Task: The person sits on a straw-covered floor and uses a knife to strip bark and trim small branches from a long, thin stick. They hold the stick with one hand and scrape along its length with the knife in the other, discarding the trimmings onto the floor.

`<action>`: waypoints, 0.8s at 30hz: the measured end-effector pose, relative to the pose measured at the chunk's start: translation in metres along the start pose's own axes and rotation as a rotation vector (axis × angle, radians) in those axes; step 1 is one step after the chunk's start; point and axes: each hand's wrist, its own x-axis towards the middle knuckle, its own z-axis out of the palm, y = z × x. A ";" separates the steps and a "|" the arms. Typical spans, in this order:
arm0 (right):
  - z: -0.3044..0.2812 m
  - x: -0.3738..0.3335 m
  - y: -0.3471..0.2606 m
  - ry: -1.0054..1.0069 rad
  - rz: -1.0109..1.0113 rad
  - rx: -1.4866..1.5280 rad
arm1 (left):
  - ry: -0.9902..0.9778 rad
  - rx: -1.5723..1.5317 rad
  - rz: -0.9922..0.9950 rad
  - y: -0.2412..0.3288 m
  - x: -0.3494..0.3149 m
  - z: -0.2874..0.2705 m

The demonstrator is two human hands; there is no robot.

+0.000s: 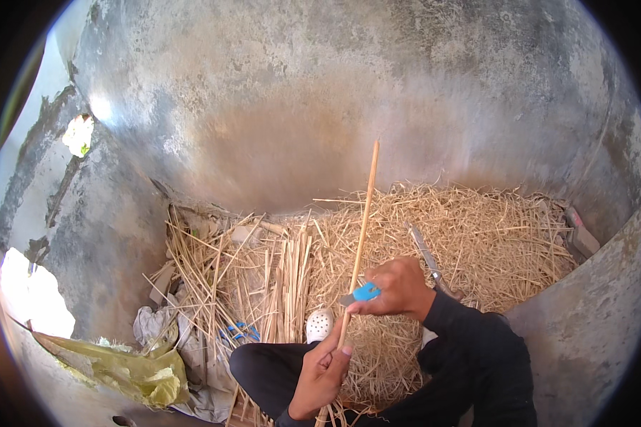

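Note:
A long, thin bamboo strip point(367, 206) slants up from my lap, its tip in front of the wall. My left hand point(320, 377) is closed round its lower part, thumb along the strip. In my right hand point(399, 288) is a small knife with a blue handle point(367, 292). Its short grey blade point(347, 299) rests against the strip just above my left hand. A larger knife point(424, 249) lies on the heap of shavings point(477, 235) beyond my right hand, its handle end partly hidden by my right forearm.
Split strips point(285, 277) lie in a bundle left of the shavings. A white clog point(320, 325) shows beside my knee. A yellow-green sack point(135, 370) lies at lower left, a brick-like block point(582, 235) at right. A grey wall point(299, 107) stands close ahead.

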 end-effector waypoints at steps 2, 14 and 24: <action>0.000 0.000 0.014 0.003 0.086 -0.032 | -0.007 0.016 -0.019 -0.002 -0.004 0.002; -0.008 0.008 0.062 0.004 0.298 -0.136 | -0.037 0.001 -0.027 -0.004 -0.011 0.007; -0.009 0.010 0.063 0.023 0.375 -0.133 | -0.016 0.167 0.011 0.003 -0.012 0.011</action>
